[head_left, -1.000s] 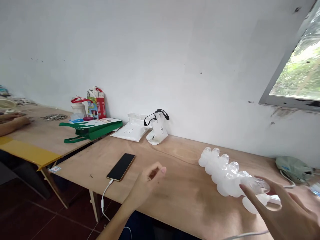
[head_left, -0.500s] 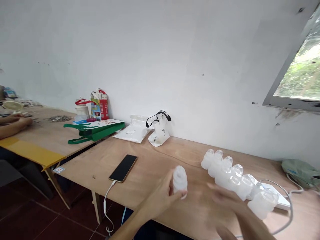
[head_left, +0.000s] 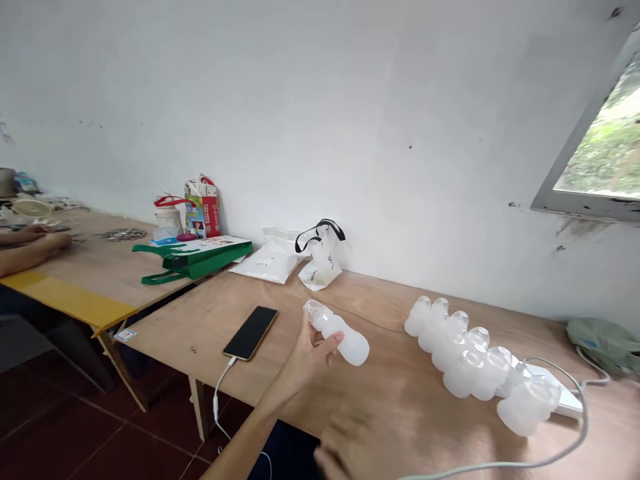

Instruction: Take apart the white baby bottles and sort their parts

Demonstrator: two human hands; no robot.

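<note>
The right hand (head_left: 350, 447), blurred above the near edge of the plywood worktop (head_left: 400, 400), is open and appears empty. The left hand (head_left: 307, 360) grasps a frosted white plastic bottle (head_left: 345, 340) near its clear neck, holding it tilted above the worktop. To the right, a tight cluster of frosted white plastic bottles (head_left: 455, 347) rests on the worktop, its nearest bottle touching a flat white panel (head_left: 560, 400). To the left lies a black smartphone (head_left: 250, 333) with a white charging cable (head_left: 216, 400). At the far edge, against the wall, sit a white plastic pouch (head_left: 265, 267) and a white bag with black handles (head_left: 323, 263).
</note>
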